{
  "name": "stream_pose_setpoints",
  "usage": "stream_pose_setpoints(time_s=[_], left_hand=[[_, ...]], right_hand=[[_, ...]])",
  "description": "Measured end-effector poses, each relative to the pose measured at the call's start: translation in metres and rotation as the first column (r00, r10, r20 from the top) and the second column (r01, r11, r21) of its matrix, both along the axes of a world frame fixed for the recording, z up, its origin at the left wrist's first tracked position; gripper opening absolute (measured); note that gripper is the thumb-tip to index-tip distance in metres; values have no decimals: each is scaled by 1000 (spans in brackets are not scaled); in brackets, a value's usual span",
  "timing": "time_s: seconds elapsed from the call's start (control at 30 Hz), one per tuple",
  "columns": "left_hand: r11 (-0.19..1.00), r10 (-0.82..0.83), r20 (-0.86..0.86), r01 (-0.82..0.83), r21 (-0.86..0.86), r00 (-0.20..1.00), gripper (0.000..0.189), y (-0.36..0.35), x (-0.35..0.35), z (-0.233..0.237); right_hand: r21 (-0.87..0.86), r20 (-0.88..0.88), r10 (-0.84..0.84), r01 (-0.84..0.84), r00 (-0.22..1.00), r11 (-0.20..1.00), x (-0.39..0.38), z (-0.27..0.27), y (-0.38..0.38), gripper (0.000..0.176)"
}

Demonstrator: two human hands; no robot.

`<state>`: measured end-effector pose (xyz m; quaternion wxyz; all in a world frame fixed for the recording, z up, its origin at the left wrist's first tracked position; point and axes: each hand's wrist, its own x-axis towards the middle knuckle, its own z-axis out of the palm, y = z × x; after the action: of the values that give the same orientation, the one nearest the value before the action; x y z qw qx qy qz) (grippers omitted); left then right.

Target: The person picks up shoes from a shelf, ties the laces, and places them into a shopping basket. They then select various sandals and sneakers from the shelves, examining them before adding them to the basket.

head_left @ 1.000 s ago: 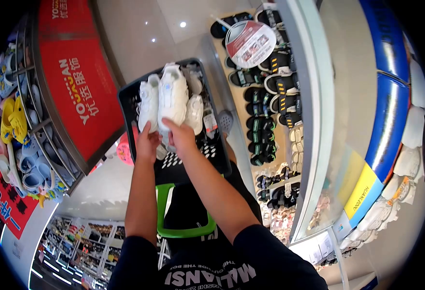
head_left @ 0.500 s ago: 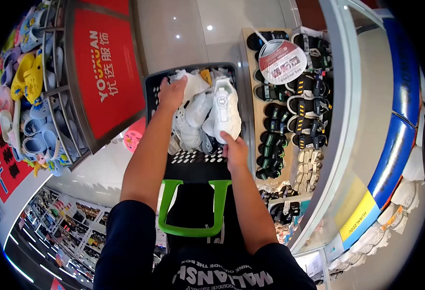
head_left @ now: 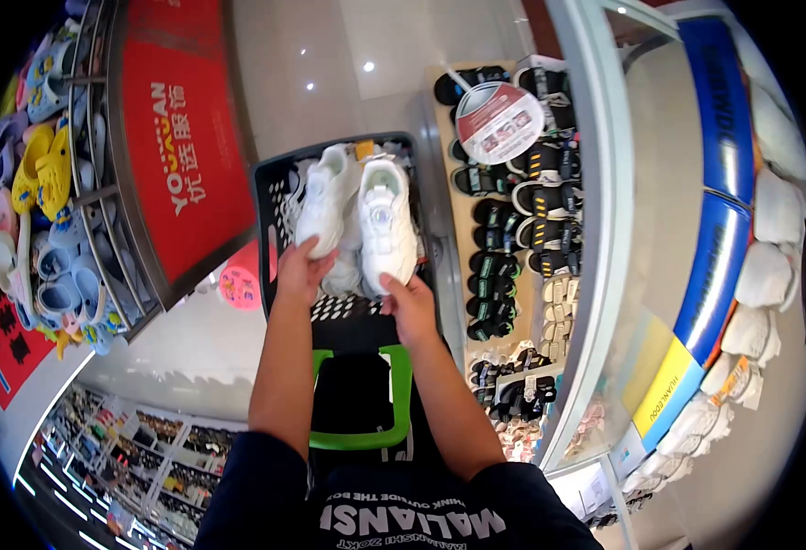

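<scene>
Two white sneakers are held side by side above a dark basket (head_left: 273, 197) with a green handle (head_left: 401, 385). My left hand (head_left: 304, 272) grips the left sneaker (head_left: 326, 203) by its toe end. At the toe of the right sneaker (head_left: 387, 229), which has a round dial on its top, my right hand (head_left: 408, 302) is closed. Beneath them, more shoes fill the basket, mostly covered by the pair.
On the right stands a rack of black sandals (head_left: 495, 293) with a round sign (head_left: 500, 122). Colourful clogs (head_left: 44, 174) hang at the left beside a red panel (head_left: 174, 137). White shoes (head_left: 774, 215) line the far right shelf. A pink stool-like object (head_left: 240, 282) is left of the basket.
My left hand has gone from reaching into the basket's far left to holding a second white sneaker. My right hand keeps its sneaker, now beside the other. The view has shifted slightly.
</scene>
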<state>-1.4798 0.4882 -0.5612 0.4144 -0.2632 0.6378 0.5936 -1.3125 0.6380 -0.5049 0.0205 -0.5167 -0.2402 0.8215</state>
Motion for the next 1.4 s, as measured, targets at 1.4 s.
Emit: stream_pose_setpoints(time_s=[1.4], left_hand=[[696, -718, -356, 634, -337, 598, 51, 130, 58, 73]], right_hand=[[370, -3, 330, -306, 944, 877, -25, 86, 117, 28]])
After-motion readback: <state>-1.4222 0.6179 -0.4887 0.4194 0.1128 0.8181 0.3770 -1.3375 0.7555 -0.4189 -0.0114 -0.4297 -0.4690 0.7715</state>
